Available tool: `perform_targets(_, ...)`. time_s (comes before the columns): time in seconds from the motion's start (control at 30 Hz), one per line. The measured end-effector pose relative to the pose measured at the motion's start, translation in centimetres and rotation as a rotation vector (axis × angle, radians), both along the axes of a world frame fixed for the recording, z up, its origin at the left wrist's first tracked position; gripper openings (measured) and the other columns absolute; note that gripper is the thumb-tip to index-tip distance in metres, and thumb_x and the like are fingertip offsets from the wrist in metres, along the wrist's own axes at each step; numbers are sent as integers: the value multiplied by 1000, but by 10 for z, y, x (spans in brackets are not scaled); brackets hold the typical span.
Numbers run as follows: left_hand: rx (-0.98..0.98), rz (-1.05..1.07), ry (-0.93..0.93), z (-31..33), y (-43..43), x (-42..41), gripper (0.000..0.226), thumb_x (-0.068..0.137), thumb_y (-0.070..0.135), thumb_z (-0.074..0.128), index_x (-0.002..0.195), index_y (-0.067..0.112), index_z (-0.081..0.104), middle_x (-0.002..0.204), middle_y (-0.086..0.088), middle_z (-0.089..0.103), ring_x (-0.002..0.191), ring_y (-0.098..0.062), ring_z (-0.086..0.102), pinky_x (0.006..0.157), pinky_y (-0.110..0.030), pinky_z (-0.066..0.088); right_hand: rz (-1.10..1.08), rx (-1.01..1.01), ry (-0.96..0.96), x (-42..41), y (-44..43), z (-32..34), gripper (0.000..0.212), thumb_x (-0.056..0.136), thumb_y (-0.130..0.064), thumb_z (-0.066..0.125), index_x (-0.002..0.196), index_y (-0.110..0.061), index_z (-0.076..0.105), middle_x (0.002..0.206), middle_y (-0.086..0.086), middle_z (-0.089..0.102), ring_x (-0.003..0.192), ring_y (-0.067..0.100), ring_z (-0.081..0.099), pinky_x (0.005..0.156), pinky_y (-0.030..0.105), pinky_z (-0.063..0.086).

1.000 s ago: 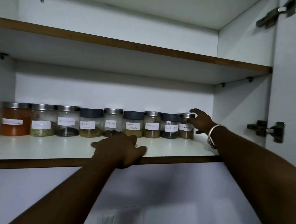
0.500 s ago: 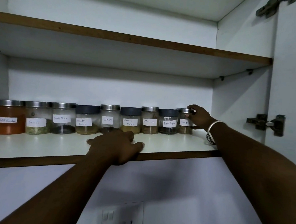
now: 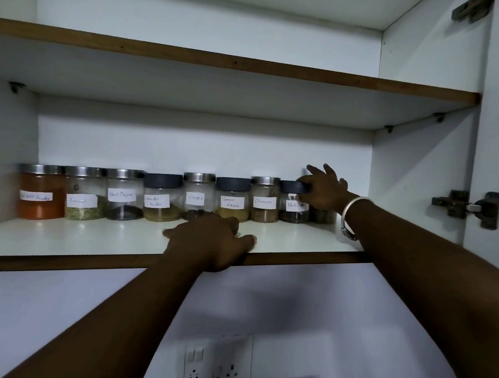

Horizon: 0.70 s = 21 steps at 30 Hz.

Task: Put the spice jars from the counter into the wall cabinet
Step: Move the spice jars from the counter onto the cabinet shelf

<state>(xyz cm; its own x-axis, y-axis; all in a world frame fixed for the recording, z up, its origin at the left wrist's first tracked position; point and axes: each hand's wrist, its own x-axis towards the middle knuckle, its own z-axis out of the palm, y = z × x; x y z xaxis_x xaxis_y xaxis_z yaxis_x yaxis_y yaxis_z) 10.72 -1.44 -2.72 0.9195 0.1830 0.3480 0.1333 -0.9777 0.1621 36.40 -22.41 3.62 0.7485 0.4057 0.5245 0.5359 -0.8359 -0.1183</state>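
My right fingers [image 3: 320,174] spread loosely over the last jar [image 3: 322,215] in the row; my left hand [image 3: 213,242] lies flat, fingers apart, on the shelf [image 3: 93,243] edge.

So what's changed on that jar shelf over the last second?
The right hand has shifted left from the end jar, mostly hidden behind it, and its fingers now rest on the dark lid of the neighbouring black pepper jar; a firm grip is unclear. The left hand stays flat on the shelf edge. The row of jars has not moved.
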Motion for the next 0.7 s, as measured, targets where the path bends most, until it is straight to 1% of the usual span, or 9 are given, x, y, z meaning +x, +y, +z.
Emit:
perform_targets(0.1, 0, -3, -2, -1, 0, 0, 62, 85, 75, 34, 122, 34, 60, 124, -7, 62, 119, -31, 57, 103, -62, 44, -1, 30, 54, -3, 4, -1, 50, 89, -44, 66, 137, -47, 54, 172, -5, 14, 158, 37, -4, 120, 68, 10)
perform_targets(0.2, 0, -3, 2, -1, -1, 0, 59, 87, 74, 35, 123, 33, 59, 124, -6, 62, 119, -30, 57, 103, -63, 44, 11, 62, 16, -9, 10, 1, 70, 87, -52, 65, 151, -44, 40, 173, -5, 8, 159, 34, -8, 119, 71, 0)
perform_targets(0.27, -7, -3, -3, -1, -1, 1, 60, 86, 74, 35, 122, 33, 60, 125, -6, 62, 119, -30, 57, 103, -64, 43, 100, 124, -53, -18, 24, 5, 75, 85, -58, 61, 154, -40, 36, 172, -6, 16, 160, 28, -4, 119, 70, -4)
perform_targets(0.3, -11, -3, -4, -1, -1, 0, 60, 86, 74, 35, 123, 33, 60, 125, -7, 62, 120, -30, 56, 104, -65, 43, 134, 109, -76, -22, 31, 7, 72, 87, -58, 59, 153, -40, 38, 169, -6, 24, 160, 25, 0, 119, 69, -6)
perform_targets(0.37, -13, -2, -4, 0, -1, -1, 61, 86, 75, 35, 123, 33, 60, 127, -7, 62, 122, -31, 56, 104, -65, 42, 137, -2, -102, -30, 49, 8, 64, 92, -57, 57, 151, -39, 41, 161, -5, 42, 159, 22, 12, 118, 68, -9)
perform_targets(0.4, -12, -1, -8, 0, -1, -1, 61, 86, 75, 35, 123, 33, 60, 127, -7, 62, 122, -31, 56, 104, -65, 42, 116, -50, -113, -34, 56, 7, 60, 93, -54, 56, 150, -38, 43, 155, -4, 50, 157, 22, 20, 118, 69, -9)
perform_targets(0.47, -11, 1, -17, -1, -1, -1, 61, 87, 75, 35, 123, 34, 61, 128, -7, 62, 123, -31, 55, 104, -65, 42, 85, -66, -129, -38, 66, 7, 50, 95, -45, 57, 144, -35, 51, 140, -1, 63, 146, 25, 41, 118, 71, -5)
perform_targets(0.53, -13, 2, -22, -1, 0, -2, 61, 86, 76, 36, 124, 34, 61, 129, -7, 61, 124, -32, 55, 104, -66, 42, 86, -32, -126, -39, 69, 9, 44, 96, -39, 58, 139, -33, 55, 131, -1, 67, 134, 27, 53, 118, 72, 0)
perform_targets(0.7, -22, -3, -15, -2, -1, 1, 61, 86, 74, 37, 126, 35, 60, 132, -8, 61, 126, -32, 54, 105, -67, 41, 137, 4, -55, -37, 59, 11, 37, 96, -40, 63, 131, -36, 57, 130, -6, 66, 131, 25, 54, 116, 73, 4)
